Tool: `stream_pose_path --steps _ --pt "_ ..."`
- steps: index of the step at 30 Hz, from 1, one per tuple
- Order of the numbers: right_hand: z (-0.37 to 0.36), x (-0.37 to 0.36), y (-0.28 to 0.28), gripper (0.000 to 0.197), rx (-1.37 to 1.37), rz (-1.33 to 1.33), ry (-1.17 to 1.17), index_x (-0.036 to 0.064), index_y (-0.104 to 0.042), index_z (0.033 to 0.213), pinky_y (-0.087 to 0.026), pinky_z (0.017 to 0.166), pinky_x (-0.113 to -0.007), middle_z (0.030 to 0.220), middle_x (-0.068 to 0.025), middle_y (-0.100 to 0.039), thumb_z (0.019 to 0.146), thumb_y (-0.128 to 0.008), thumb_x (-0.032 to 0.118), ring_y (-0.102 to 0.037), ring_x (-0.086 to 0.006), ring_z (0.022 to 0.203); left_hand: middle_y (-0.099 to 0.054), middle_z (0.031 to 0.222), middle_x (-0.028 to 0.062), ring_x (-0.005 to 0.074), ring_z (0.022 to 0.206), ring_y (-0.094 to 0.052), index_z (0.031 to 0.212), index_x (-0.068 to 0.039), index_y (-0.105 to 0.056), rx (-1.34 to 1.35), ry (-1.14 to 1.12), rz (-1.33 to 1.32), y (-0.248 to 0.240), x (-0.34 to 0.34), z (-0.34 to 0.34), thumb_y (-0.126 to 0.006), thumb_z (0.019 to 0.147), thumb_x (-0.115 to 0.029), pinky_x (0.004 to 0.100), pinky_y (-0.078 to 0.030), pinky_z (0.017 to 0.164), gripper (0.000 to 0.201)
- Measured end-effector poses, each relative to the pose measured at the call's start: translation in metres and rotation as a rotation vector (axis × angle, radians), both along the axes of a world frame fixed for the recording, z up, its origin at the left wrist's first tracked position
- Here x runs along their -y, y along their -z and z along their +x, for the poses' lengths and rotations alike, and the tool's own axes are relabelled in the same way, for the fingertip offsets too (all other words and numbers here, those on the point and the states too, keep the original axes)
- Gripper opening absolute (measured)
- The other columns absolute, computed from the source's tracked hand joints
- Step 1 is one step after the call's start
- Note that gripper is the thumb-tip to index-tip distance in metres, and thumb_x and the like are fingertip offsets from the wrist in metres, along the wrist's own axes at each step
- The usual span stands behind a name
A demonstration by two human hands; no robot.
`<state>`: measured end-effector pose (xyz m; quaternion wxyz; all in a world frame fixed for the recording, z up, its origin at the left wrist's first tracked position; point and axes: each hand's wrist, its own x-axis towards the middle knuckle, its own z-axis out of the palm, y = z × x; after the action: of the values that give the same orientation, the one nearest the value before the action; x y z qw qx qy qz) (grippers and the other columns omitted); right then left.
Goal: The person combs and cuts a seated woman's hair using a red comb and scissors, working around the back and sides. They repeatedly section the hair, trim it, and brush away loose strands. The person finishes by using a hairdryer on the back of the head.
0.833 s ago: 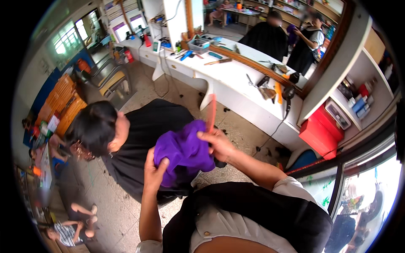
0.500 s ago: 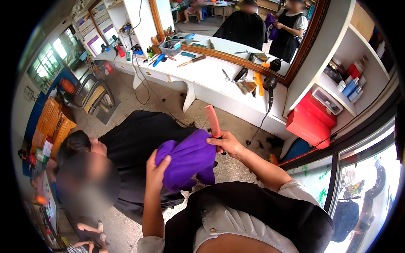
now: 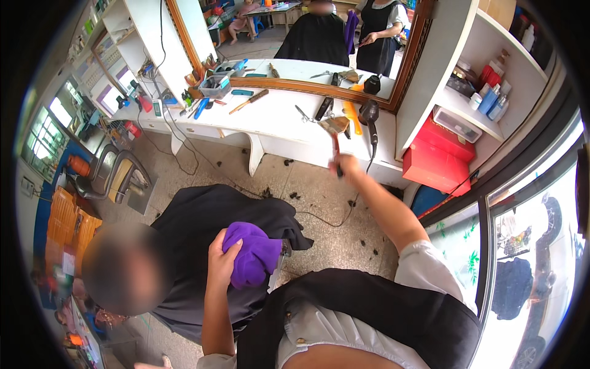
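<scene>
My left hand [image 3: 222,257] is closed on a bunched purple cloth [image 3: 253,257], held over the black cape [image 3: 212,215] of a seated person. Stretched out toward the white counter [image 3: 276,129], my right hand [image 3: 348,166] is closed on a reddish comb [image 3: 336,145], seen nearly edge-on and a little blurred. A dark piece shows below that fist. Just beyond the comb on the counter are a brownish sponge-like block [image 3: 334,125], an orange comb [image 3: 352,117], a black hair clipper [image 3: 324,109], scissors [image 3: 302,113] and a black hair dryer [image 3: 369,112].
A large framed mirror [image 3: 289,34] stands behind the counter. Red boxes [image 3: 436,163] and shelves with bottles [image 3: 490,98] are at the right. A black cord [image 3: 332,224] and hair clippings lie on the floor. A barber chair [image 3: 123,178] stands at the far left.
My right hand has let go of the purple cloth and moved away toward the counter with the comb. The cloth now hangs bunched from my left hand alone. The view has shifted.
</scene>
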<state>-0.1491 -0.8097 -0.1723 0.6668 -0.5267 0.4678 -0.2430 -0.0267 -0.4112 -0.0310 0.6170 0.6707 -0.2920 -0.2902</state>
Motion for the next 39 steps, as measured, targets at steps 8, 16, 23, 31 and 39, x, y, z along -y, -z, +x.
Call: stream_pose_path --steps 8,16,23,31,39 --pt "0.025 -0.100 -0.109 0.088 0.070 -0.296 -0.759 -0.0003 -0.027 0.139 -0.038 0.100 -0.042 0.135 -0.0232 -0.039 0.080 -0.058 0.057 -0.043 -0.0303 0.122 -0.062 0.089 0.0037 0.0082 0.082 -0.055 0.100 0.003 -0.058 0.045 0.099 -0.021 -0.007 -0.003 -0.003 -0.058 0.081 -0.003 0.0231 -0.045 0.076 0.019" --pt "-0.012 -0.244 -0.093 0.064 0.341 -0.322 -1.109 0.0013 -0.039 0.131 -0.041 0.095 -0.031 0.121 -0.0113 -0.054 0.079 -0.071 0.018 -0.051 -0.0174 0.110 -0.059 0.103 0.0065 0.0107 0.092 -0.055 0.112 0.002 -0.053 -0.217 0.162 -0.290 -0.027 0.043 -0.001 -0.058 0.085 -0.006 0.0246 -0.044 0.082 0.028" --pt "-0.052 -0.162 -0.095 0.041 0.398 -0.021 -0.233 0.0027 -0.051 0.121 -0.051 0.082 -0.029 0.104 -0.0087 -0.063 0.081 -0.054 -0.002 -0.061 -0.0164 0.090 -0.052 0.122 0.0157 0.0282 0.113 -0.050 0.124 -0.002 -0.049 0.597 0.263 0.017 0.007 0.085 0.027 -0.064 0.083 -0.018 0.0346 -0.038 0.095 0.047" --pt "-0.113 0.084 -0.094 0.030 0.246 -0.455 0.410 -0.0013 -0.055 0.109 -0.050 0.067 -0.028 0.092 -0.0105 -0.063 0.080 -0.056 0.003 -0.061 -0.0155 0.076 -0.057 0.115 0.0111 0.0222 0.110 -0.052 0.119 -0.005 -0.055 0.458 0.206 0.110 0.018 0.166 0.061 -0.059 0.088 -0.022 0.0355 -0.040 0.092 0.036" --pt "-0.028 0.231 0.000 0.046 -0.603 -1.326 0.117 0.0023 -0.053 0.113 -0.046 0.086 -0.041 0.111 -0.0227 -0.055 0.071 -0.066 0.016 -0.055 -0.0382 0.101 -0.057 0.114 0.0154 0.0337 0.112 -0.050 0.111 -0.001 -0.057 0.990 0.144 0.101 -0.026 0.296 0.078 -0.057 0.085 -0.011 0.0407 -0.039 0.094 0.028"
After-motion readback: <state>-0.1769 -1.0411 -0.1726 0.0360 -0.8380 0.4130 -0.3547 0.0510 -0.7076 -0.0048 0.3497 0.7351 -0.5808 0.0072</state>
